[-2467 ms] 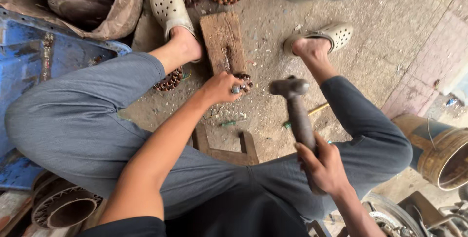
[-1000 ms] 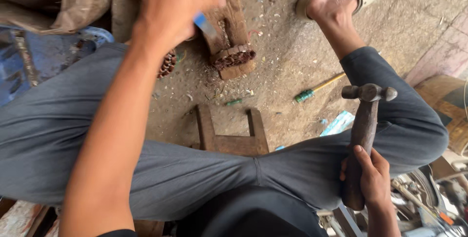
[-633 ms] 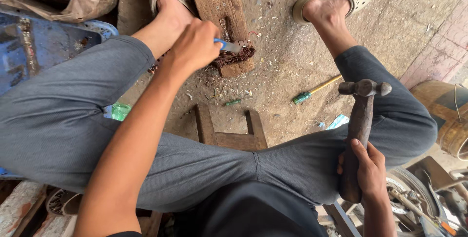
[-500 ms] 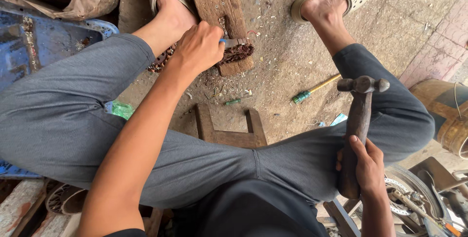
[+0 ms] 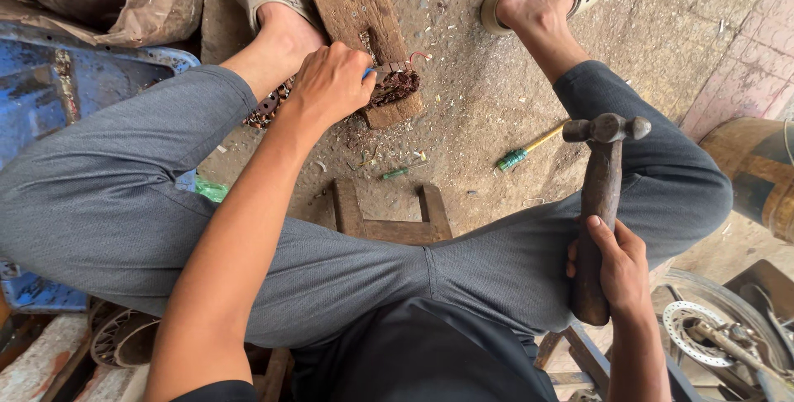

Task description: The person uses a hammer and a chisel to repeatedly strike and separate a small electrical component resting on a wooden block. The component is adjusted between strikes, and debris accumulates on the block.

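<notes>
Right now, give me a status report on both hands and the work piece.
Left hand pressing a blue-tipped tool onto the coppery part on the wooden block. Right hand gripping the hammer, head raised. Nothing between hammer and block.

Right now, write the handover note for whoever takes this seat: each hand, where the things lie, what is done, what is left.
Left hand: closed on a small blue-handled tool, its tip at the reddish-brown wound metal part.
Right hand: grip on the dark wooden-handled hammer, head raised, clear of the work.
The part sits on the worn wooden block between the feet. A green-handled screwdriver lies on the concrete floor, a low wooden stool under the legs.
Done: tool is placed at the part.
Left: no blow landing yet; the part is still on the block.
</notes>
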{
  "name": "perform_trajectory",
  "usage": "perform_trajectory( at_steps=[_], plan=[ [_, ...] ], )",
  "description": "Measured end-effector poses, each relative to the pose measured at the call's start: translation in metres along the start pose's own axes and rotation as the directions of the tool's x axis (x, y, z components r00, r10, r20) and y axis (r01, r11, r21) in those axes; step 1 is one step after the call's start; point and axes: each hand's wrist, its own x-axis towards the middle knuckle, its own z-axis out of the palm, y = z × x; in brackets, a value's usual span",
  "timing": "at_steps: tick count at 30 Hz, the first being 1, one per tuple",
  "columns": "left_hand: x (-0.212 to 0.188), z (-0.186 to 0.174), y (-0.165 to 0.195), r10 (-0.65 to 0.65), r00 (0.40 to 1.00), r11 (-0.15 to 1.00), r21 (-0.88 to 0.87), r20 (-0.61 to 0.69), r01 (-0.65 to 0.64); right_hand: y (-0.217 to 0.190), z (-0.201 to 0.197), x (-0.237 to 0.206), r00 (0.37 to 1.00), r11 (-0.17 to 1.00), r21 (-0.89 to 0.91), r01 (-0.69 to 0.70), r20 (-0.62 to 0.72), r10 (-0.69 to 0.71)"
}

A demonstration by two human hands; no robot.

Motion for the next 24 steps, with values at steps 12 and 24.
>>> perform_trajectory(
  at_steps=[12,24],
  plan=[
    [0.016,0.008,-0.009,0.032,0.991,0.999,0.013,0.13,-0.034,-0.007,0.004,-0.001,1.0,1.0,0.022,-0.016,0.012,0.016],
    [0.044,0.055,-0.007,0.154,0.988,0.978,0.147,-0.027,-0.148,-0.008,0.005,0.004,0.999,0.998,-0.031,-0.051,0.004,0.052]
  ],
)
